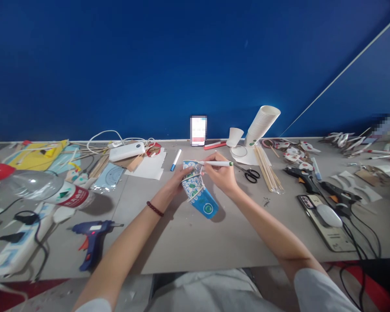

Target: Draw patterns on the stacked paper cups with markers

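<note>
My left hand (175, 184) grips the upper left side of a blue-and-white decorated paper craft (201, 199), which looks built from paper-cup pieces. White scale shapes cover its upper part, and a round green-and-white mark sits near its lower blue end. In my right hand (221, 174) is a slim white marker with a green end (226, 164); its tip points left, at the top of the craft. Whether the tip touches the surface is too small to tell. Just beyond my left hand lies a white marker with a blue cap (176, 159).
Black scissors (251, 175), wooden sticks (268, 171) and stacked paper cups (262, 125) lie to the right. A propped phone (198, 131) stands by the blue wall. At left are a blue glue gun (95, 240), a bottle (48, 186) and a power strip (29, 242). Another phone (326, 225) lies right.
</note>
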{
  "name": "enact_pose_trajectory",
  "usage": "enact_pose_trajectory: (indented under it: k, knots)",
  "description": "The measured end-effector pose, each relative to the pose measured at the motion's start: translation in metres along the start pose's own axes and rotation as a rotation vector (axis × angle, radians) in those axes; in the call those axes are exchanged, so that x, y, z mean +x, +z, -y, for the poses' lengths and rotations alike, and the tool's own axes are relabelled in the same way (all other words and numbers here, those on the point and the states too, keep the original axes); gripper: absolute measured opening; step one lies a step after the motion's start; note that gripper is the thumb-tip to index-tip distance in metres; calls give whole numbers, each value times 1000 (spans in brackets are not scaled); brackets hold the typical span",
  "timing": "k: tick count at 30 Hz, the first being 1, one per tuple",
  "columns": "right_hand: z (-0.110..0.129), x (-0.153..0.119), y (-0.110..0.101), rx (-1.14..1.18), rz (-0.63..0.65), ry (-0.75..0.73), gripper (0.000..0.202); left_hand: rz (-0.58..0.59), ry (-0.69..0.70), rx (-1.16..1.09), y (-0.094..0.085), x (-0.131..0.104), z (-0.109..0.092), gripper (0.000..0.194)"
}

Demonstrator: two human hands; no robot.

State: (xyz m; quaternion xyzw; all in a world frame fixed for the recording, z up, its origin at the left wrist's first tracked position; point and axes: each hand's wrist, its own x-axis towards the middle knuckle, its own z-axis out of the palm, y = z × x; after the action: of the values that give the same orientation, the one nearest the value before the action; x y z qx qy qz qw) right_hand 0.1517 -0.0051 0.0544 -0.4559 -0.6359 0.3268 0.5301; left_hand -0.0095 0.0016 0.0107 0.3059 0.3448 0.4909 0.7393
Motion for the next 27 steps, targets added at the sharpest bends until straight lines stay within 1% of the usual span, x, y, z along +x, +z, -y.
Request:
enact_pose_trajectory:
  k: [8,13,17,22,27]
  knots:
    - [-3,0,1,-12,5,-11,3,-44,23,36,-3,3,4,44]
    - [-3,0,1,-23,19,-19,3,-54,36,84,-7,6,8,40]
    - [0,0,0,-21,14,-4,3,-56,35,70,-5,5,7,41]
    - [1,0,0,-8,3,13,3,-31,22,43,-1,2,3,46]
    - [1,1,0,5,-4,25,4,-4,15,49,0,1,2,44]
